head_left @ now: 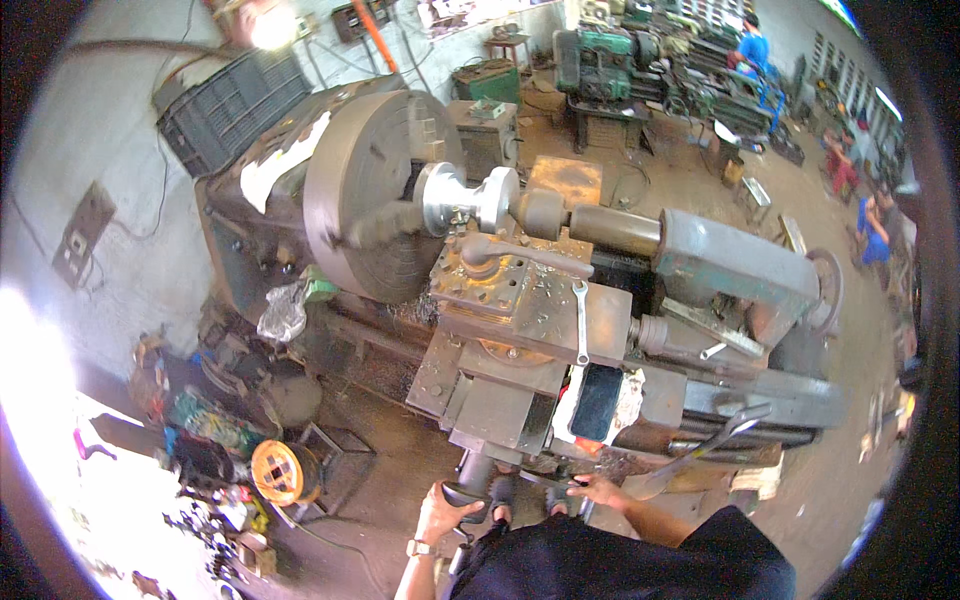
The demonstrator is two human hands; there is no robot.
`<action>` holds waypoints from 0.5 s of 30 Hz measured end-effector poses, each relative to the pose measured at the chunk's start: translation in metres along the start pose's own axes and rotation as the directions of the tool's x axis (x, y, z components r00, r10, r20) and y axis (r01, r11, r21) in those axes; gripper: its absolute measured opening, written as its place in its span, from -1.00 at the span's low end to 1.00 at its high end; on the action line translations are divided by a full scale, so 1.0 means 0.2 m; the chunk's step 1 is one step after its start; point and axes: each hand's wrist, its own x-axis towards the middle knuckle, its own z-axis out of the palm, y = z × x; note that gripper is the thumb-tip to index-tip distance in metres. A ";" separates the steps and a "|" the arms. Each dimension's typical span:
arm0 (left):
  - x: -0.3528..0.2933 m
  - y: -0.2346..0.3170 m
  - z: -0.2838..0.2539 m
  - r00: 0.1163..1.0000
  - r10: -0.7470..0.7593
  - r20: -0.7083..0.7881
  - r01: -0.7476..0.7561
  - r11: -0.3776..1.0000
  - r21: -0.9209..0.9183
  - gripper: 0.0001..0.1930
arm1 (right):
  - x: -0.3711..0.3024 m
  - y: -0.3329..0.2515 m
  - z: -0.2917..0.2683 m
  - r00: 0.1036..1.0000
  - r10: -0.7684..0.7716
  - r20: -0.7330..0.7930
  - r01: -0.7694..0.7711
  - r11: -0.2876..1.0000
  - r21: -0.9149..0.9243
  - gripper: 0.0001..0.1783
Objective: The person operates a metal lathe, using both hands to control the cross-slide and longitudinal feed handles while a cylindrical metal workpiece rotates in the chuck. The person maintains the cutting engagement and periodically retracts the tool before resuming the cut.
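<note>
A dark slatted crate (235,112) sits near the pale wall (90,135) at left, a switchboard (92,222) is mounted lower down, an orange-faced spool (267,463) lies near a multicoloured heap (212,418), perhaps of rags, and across the workshop a person in a blue shirt (756,50) is near a green lathe (605,62).

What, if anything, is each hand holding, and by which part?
The left hand grips a dark handwheel by its rim. The right hand is at a dark handle; whether it grips cannot be told.
</note>
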 end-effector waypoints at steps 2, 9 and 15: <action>0.01 0.00 -0.02 0.987 -0.080 0.140 0.084 0.996 -0.021 0.12 | -0.01 0.01 -0.01 0.993 -0.103 0.060 0.092 0.983 0.162 0.01; -0.01 -0.01 0.00 0.994 -0.078 0.073 0.082 0.995 -0.054 0.20 | 0.03 0.16 -0.02 0.988 -0.153 -0.010 0.153 0.985 0.079 -0.16; 0.00 -0.05 0.01 0.999 -0.017 0.030 0.019 0.996 -0.082 0.21 | 0.02 0.17 -0.08 0.997 -0.061 0.050 0.061 0.998 -0.006 -0.09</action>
